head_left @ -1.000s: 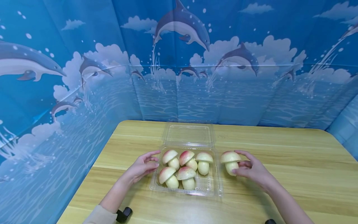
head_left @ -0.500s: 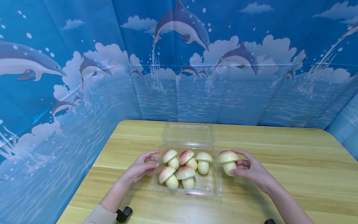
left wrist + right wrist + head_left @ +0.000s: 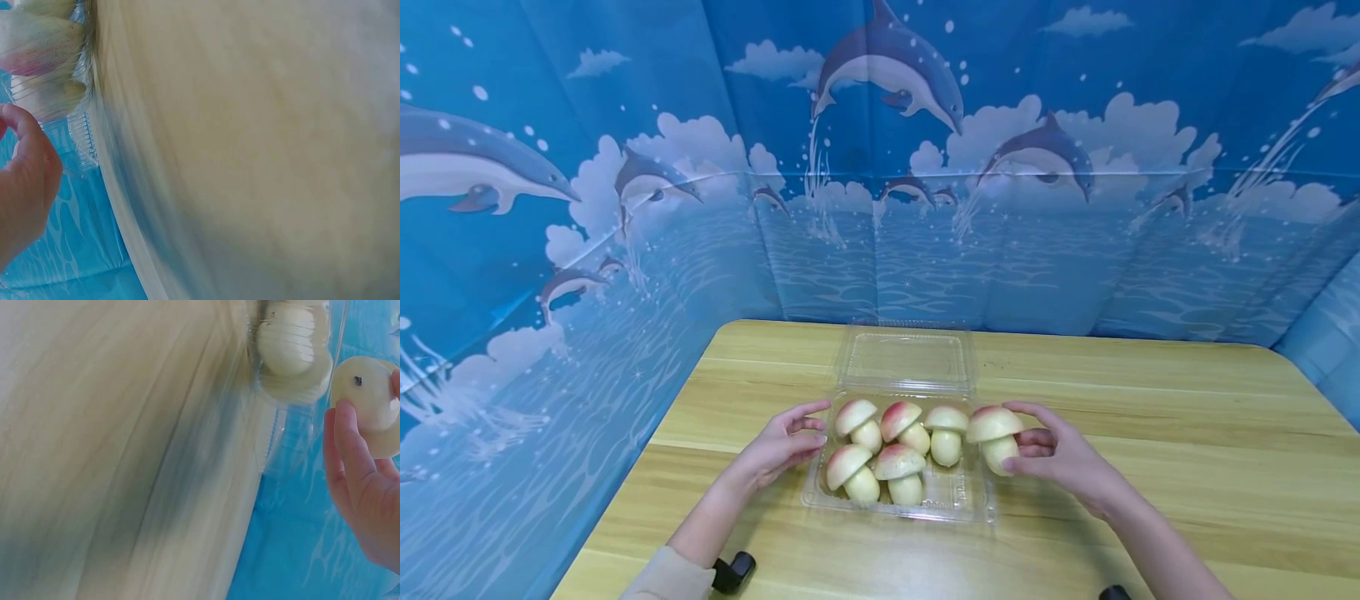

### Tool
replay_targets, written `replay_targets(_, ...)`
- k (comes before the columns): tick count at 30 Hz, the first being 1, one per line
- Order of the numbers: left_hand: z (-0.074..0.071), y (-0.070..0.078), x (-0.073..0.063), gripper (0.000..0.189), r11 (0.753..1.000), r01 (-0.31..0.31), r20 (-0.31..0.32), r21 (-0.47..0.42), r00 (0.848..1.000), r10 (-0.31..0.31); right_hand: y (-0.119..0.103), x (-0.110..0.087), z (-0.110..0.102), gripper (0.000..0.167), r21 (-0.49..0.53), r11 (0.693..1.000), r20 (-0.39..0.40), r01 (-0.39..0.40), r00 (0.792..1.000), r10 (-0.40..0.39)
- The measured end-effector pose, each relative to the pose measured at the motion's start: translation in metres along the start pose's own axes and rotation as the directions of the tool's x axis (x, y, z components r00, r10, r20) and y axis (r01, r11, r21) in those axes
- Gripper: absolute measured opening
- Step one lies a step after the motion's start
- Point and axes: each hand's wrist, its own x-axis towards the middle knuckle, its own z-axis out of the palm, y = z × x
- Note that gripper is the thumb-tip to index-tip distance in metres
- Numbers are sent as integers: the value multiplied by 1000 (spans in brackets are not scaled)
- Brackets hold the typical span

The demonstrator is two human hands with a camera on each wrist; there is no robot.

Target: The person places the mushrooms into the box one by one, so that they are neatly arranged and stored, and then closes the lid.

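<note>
My right hand (image 3: 1067, 458) holds a toy mushroom (image 3: 996, 425) with a pale, pink-tinged cap and cream stem, fingers at the cap and thumb on the stem. It is upright, over the right rim of a clear plastic clamshell box (image 3: 958, 497). The right wrist view shows a dark spot on the underside of the held mushroom (image 3: 365, 394). Several similar mushrooms (image 3: 901, 475) lie in the box, three in the back row and two in front. My left hand (image 3: 778, 450) is at the box's left side, fingers spread and slightly bent, touching or nearly touching its edge.
The box's clear lid (image 3: 910, 360) lies opened back towards the far table edge. A pale wooden table (image 3: 1165, 417) carries everything. Behind it hangs a blue curtain (image 3: 910, 267) printed with dolphins. A black wrist device (image 3: 733, 572) sits by the left sleeve.
My right hand has carried the toy mushroom leftward, from beside the box to over its right rim. The left hand and the box have stayed almost still.
</note>
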Motion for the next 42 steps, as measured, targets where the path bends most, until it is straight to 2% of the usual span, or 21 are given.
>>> replay_targets(15, 0, 0, 0, 62, 1000, -4, 4, -2, 1000, 4, -13, 4, 20, 77, -128, 990, 47, 59, 997, -54)
replay_targets(26, 0, 0, -1, 62, 1000, 0, 3, -4, 1000, 0, -16, 5, 33, 74, -166, 982, 97, 86, 993, -71)
replay_targets(34, -1, 0, 0, 62, 1000, 0, 4, -5, 1000, 0, -18, 7, 46, 68, -266, 950, 136, 162, 982, -130)
replay_targets(42, -1, 0, -1, 62, 1000, -2, 8, -6, 1000, 3, -19, 8, 55, 69, -346, 924, 142, 161, 983, -119)
